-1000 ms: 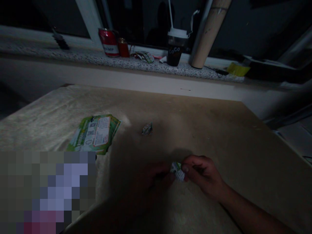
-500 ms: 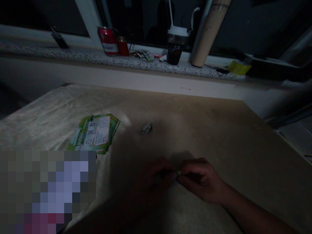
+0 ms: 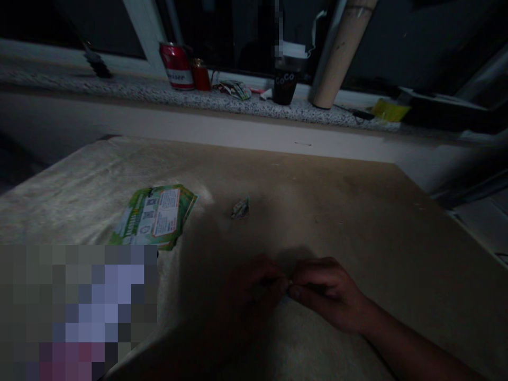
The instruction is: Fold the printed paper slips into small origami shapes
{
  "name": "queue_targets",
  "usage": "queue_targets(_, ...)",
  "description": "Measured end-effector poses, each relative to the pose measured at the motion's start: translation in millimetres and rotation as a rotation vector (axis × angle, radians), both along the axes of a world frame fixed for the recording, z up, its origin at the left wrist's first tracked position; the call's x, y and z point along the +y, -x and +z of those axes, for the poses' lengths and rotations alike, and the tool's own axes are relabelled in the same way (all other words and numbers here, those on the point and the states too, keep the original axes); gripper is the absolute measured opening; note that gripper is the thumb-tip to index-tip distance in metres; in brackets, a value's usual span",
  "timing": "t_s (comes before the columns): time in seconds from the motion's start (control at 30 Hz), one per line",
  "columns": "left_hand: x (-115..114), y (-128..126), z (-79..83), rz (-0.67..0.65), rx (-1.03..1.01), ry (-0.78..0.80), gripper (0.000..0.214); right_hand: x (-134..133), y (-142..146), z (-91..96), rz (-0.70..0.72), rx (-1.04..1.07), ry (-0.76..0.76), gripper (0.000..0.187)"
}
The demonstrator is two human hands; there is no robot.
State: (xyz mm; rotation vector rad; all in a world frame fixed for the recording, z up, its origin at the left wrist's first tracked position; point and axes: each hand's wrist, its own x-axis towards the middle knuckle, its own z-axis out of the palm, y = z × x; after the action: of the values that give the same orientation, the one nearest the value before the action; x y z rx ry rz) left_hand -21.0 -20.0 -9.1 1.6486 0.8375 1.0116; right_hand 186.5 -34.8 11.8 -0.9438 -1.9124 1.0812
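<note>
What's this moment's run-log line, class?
left hand, right hand: pinching small piece, mostly hidden; crumpled scrap: on table; green packaging: left of scrap

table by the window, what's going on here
A person's left hand and right hand meet over the table, pinching a small scrap that their fingers mostly hide. Beyond the hands, a small crumpled paper lies on the table, with a stack of green printed sheets to its left. The light is dim, so finer detail is unclear.

Head camera: sole view, above the near side of the table (image 3: 337, 211)
Table view: close, looking forward and down
Windowsill (image 3: 138, 89): farther off, beyond the table's far edge
</note>
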Motion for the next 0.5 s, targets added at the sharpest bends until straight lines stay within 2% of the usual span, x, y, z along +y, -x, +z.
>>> queue_targets(0.17,-1.2,-0.1,0.1,-0.011,0.015,0.032,0.018,0.2,0.6,2.6,-0.006,0.007,-0.020,0.027)
queue_targets(0.5,-0.2,1.5,4.3,0.113,-0.051,0.123,0.016,0.6,-3.2,0.6,-0.066,0.069,-0.016,0.028)
